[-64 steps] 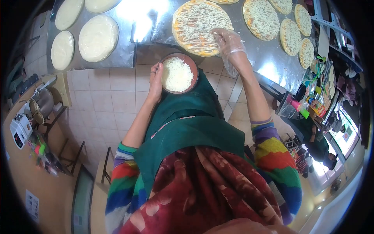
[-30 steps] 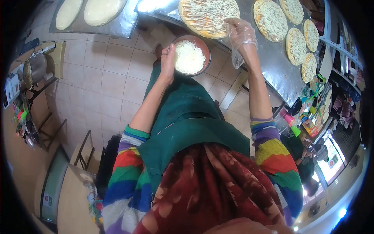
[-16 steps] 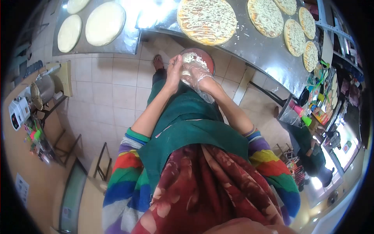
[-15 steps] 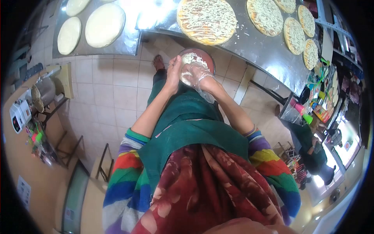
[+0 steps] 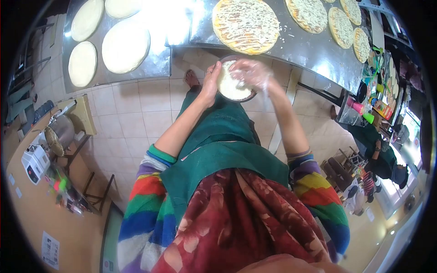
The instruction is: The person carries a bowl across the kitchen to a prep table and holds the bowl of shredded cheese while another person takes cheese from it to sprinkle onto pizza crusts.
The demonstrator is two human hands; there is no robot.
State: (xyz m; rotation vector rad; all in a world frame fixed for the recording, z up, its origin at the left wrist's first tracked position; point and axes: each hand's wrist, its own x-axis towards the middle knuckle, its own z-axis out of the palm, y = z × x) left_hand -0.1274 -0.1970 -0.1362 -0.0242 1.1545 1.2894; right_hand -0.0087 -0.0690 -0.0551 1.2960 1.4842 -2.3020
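Note:
My left hand (image 5: 210,85) is closed on the left side of a round, dark-rimmed bowl (image 5: 250,97), held in front of the green apron. White grated cheese (image 5: 231,89) fills much of it. Over the bowl's right side is my right hand (image 5: 251,73) in a clear plastic glove, smeared by motion. Whether its fingers hold any cheese cannot be made out. Just beyond the bowl, a large pizza (image 5: 246,26) topped with white shreds and thin sauce lines lies on the metal table (image 5: 314,59).
Smaller topped pizzas (image 5: 307,16) lie farther right on the table, with loose shreds between. Plain dough rounds (image 5: 126,47) rest on the metal surface at left. A white machine (image 5: 35,164) stands on the left counter. A person in dark clothes (image 5: 380,148) is at far right.
My right hand has lifted from inside the bowl and moved right and up. The bowl now tilts so more cheese shows. My left hand stays on its side, and the view has shifted slightly.

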